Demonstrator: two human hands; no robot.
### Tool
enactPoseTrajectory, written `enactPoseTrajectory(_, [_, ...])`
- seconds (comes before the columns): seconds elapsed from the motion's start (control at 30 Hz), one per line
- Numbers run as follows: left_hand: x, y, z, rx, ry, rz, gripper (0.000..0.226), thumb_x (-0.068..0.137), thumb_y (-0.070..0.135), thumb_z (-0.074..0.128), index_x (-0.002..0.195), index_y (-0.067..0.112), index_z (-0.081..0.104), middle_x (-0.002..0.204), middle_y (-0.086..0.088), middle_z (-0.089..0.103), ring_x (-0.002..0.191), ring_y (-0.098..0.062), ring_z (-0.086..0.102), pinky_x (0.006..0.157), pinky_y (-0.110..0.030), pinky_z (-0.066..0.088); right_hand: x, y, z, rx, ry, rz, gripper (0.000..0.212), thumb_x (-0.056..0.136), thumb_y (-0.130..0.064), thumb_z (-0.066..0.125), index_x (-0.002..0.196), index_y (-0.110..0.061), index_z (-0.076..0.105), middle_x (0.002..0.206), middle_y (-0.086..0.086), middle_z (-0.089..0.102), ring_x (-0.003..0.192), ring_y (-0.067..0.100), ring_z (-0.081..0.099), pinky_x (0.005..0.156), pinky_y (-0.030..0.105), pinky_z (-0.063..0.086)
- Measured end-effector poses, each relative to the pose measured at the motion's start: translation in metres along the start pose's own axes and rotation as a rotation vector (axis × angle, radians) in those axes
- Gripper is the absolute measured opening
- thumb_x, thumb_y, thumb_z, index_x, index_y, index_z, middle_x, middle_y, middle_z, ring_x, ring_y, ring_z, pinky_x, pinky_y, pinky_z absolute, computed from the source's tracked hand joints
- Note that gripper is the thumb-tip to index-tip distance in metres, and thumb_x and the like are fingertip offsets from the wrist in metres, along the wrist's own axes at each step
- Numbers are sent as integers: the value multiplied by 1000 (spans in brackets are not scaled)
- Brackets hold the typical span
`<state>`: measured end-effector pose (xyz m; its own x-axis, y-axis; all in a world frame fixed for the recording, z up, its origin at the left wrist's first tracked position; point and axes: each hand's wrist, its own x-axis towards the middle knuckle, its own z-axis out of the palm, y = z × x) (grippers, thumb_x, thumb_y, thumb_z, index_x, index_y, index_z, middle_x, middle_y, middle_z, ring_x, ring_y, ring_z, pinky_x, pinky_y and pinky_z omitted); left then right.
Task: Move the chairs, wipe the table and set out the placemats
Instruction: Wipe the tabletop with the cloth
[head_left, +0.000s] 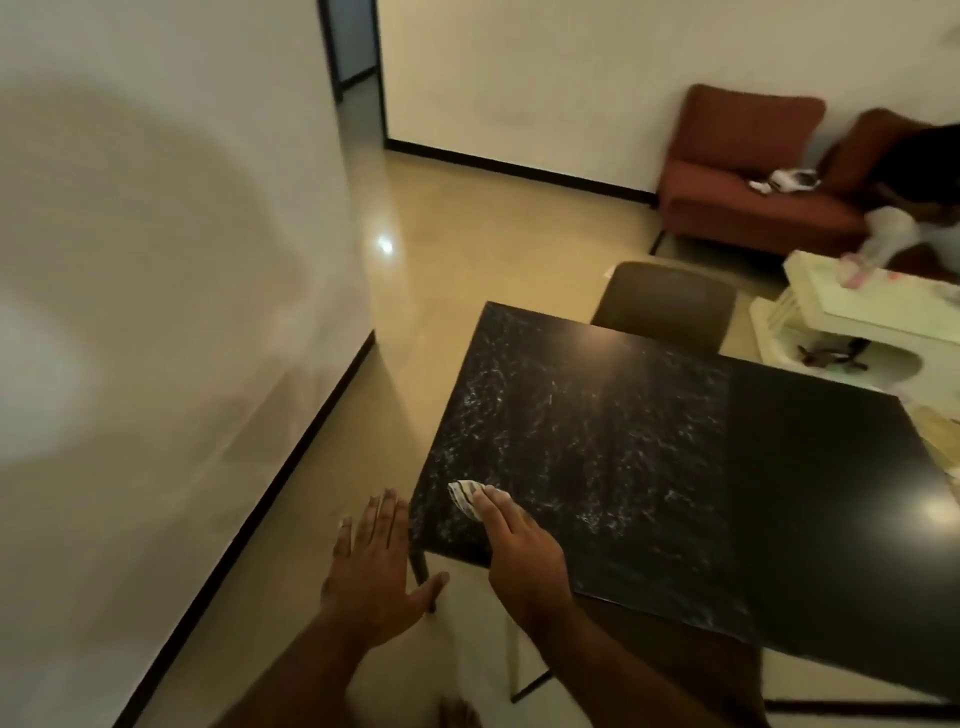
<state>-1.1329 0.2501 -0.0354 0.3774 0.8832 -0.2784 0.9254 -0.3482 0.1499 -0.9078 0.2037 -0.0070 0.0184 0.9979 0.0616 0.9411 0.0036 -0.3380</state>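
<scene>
The dark counter shows whitish streaks; near its corner the right hand presses a crumpled cloth flat-fingered. The left hand hovers spread off the edge. One stroke too far could drop the cloth to the floor.

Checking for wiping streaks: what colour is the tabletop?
The tabletop is black, with whitish streaks over one half; head view.

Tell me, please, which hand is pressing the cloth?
The right hand, fingers flat on the cloth on the table; the left hand hovers open beside it.
</scene>
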Motion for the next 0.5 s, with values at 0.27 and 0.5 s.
enactPoseTrajectory(0.27, [108,13,-23,48,-86,349,129,77,102,-4,169,14,-24,176,-8,-34,165,-28,-27,135,-58,-3,18,29,2,-101,79,322,79,80,-25,88,153,-22,59,148,2,69,124,23,75,85,38,67])
enactPoseTrajectory(0.5, [188,25,-50,162,-166,601,129,73,100,-9,167,13,-26,177,-8,-33,164,-27,-31,134,-55,-12,31,28,-1,-137,159,657,78,104,-39,72,170,-33,32,173,-5,43,153,17,49,116,40,52])
